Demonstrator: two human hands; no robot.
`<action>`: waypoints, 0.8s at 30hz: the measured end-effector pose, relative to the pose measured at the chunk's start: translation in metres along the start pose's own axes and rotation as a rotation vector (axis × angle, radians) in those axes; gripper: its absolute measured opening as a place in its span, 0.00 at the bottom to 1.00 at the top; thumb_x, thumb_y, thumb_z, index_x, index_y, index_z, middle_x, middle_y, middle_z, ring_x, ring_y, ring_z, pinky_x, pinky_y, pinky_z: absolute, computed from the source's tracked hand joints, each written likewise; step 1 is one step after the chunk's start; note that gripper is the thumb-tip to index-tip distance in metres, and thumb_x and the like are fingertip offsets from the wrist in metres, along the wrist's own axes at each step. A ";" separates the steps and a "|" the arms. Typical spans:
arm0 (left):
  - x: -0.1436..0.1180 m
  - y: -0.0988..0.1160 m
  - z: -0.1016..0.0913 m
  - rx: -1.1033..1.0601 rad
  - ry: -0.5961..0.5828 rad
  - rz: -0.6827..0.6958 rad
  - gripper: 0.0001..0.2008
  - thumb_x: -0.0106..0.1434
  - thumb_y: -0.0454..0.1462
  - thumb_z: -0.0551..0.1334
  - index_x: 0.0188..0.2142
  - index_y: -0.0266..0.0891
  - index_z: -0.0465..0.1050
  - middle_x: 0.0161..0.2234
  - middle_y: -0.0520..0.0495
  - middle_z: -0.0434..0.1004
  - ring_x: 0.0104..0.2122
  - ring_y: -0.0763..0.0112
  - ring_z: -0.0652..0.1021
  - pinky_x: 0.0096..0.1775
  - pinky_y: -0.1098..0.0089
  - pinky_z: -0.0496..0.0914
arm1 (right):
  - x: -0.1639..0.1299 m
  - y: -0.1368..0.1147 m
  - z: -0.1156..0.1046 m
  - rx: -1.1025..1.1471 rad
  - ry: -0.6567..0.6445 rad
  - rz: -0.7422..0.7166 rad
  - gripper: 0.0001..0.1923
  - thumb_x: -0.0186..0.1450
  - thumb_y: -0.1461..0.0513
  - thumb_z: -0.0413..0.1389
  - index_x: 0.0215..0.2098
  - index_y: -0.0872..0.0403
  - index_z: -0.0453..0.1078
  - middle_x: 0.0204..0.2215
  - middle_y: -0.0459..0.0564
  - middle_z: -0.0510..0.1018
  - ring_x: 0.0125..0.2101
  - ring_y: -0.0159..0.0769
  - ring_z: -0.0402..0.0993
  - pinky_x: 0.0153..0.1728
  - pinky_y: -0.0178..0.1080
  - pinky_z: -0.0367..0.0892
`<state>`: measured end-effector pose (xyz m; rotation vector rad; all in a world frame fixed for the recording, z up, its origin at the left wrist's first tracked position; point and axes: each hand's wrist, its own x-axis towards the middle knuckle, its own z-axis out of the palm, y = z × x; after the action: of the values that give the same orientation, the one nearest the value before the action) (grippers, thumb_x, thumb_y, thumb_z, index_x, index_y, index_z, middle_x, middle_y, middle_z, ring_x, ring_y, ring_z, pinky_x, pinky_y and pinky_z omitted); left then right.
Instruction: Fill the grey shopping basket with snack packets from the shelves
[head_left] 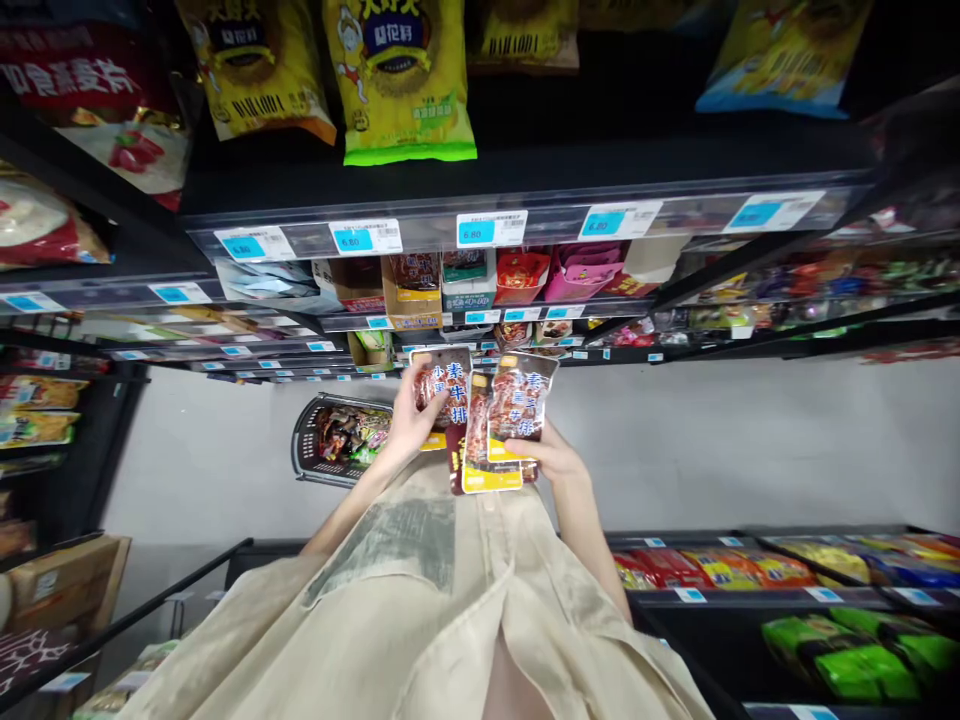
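Note:
In front of my chest, my left hand [411, 415] grips a snack packet [448, 375] with dark top, yellow bottom edge and large white-and-blue characters, the thumb across its front. My right hand [553, 455] is closed around the lower right side of a fanned bunch of similar packets [519, 400], its thumb on the top one. Another packet [491, 480] with a yellow bottom shows under that one, and a dark red packet [455, 460] sticks out between the hands. How many lie behind is hidden.
A black shopping basket [304, 440] full of packaged goods stands on the grey floor [712, 430] at my left. Shelves ahead hold yellow snack bags [401, 90] and open display boxes [412, 300] with similar packets. Behind me, another shelf [675, 597] carries bagged goods.

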<state>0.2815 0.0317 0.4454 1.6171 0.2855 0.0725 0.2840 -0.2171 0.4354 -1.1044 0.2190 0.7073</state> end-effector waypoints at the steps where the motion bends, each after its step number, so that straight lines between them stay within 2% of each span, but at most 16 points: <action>1: -0.001 0.000 0.001 0.011 -0.034 -0.032 0.24 0.61 0.54 0.70 0.50 0.42 0.78 0.51 0.43 0.80 0.53 0.56 0.78 0.58 0.58 0.69 | 0.002 -0.002 0.006 -0.009 -0.032 0.015 0.32 0.45 0.61 0.77 0.48 0.49 0.78 0.45 0.52 0.87 0.46 0.54 0.84 0.51 0.52 0.78; 3: -0.001 0.002 0.002 -0.038 -0.089 -0.127 0.24 0.65 0.58 0.63 0.39 0.40 0.81 0.43 0.44 0.82 0.47 0.55 0.79 0.53 0.59 0.71 | 0.004 -0.007 0.015 -0.022 -0.078 0.042 0.31 0.46 0.60 0.77 0.48 0.50 0.79 0.47 0.52 0.86 0.47 0.54 0.84 0.52 0.52 0.78; 5: -0.001 0.005 -0.001 -0.099 -0.138 -0.171 0.29 0.67 0.61 0.58 0.35 0.39 0.82 0.40 0.44 0.82 0.44 0.55 0.79 0.50 0.59 0.72 | 0.004 -0.012 0.020 -0.035 -0.120 0.051 0.32 0.47 0.60 0.77 0.50 0.51 0.79 0.48 0.53 0.86 0.49 0.54 0.83 0.54 0.52 0.77; 9: -0.001 0.019 -0.006 0.094 -0.267 -0.044 0.19 0.61 0.53 0.70 0.38 0.39 0.83 0.44 0.43 0.82 0.48 0.54 0.78 0.54 0.60 0.70 | 0.003 -0.019 0.024 -0.062 -0.177 0.048 0.32 0.50 0.60 0.76 0.53 0.51 0.79 0.51 0.52 0.85 0.52 0.52 0.82 0.58 0.52 0.74; 11: -0.003 0.024 -0.005 0.132 -0.281 -0.043 0.18 0.61 0.49 0.72 0.42 0.39 0.82 0.45 0.44 0.82 0.47 0.55 0.79 0.53 0.61 0.70 | 0.002 -0.019 0.023 -0.057 -0.174 0.037 0.32 0.51 0.60 0.76 0.53 0.51 0.79 0.51 0.52 0.85 0.52 0.52 0.82 0.59 0.52 0.74; 13: -0.007 0.025 -0.002 0.075 -0.257 -0.091 0.19 0.64 0.49 0.69 0.48 0.39 0.80 0.46 0.44 0.83 0.46 0.56 0.80 0.51 0.61 0.72 | 0.000 -0.016 0.021 -0.031 -0.142 0.014 0.32 0.52 0.59 0.76 0.54 0.50 0.78 0.52 0.52 0.84 0.53 0.52 0.81 0.58 0.52 0.74; 16: -0.013 0.021 0.004 0.018 -0.179 -0.129 0.22 0.67 0.51 0.65 0.53 0.40 0.76 0.51 0.44 0.82 0.49 0.56 0.79 0.54 0.61 0.71 | -0.002 -0.009 0.020 0.001 -0.071 -0.014 0.31 0.53 0.58 0.76 0.54 0.49 0.78 0.54 0.52 0.84 0.55 0.52 0.80 0.59 0.52 0.74; 21: -0.016 0.006 0.007 -0.031 -0.101 -0.137 0.24 0.68 0.55 0.63 0.53 0.41 0.75 0.52 0.45 0.81 0.52 0.58 0.78 0.57 0.63 0.70 | -0.004 0.000 0.013 0.004 0.026 -0.019 0.33 0.50 0.57 0.77 0.52 0.48 0.78 0.51 0.51 0.85 0.52 0.53 0.82 0.57 0.52 0.75; 24: -0.011 0.001 0.004 -0.084 0.036 -0.145 0.25 0.67 0.56 0.64 0.53 0.43 0.73 0.51 0.45 0.80 0.49 0.60 0.79 0.54 0.63 0.72 | -0.005 0.004 0.002 -0.003 0.136 -0.027 0.31 0.48 0.57 0.78 0.49 0.48 0.78 0.46 0.51 0.86 0.47 0.54 0.84 0.52 0.53 0.78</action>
<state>0.2719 0.0254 0.4470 1.5085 0.4211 0.0025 0.2773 -0.2165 0.4355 -1.1571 0.3186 0.6095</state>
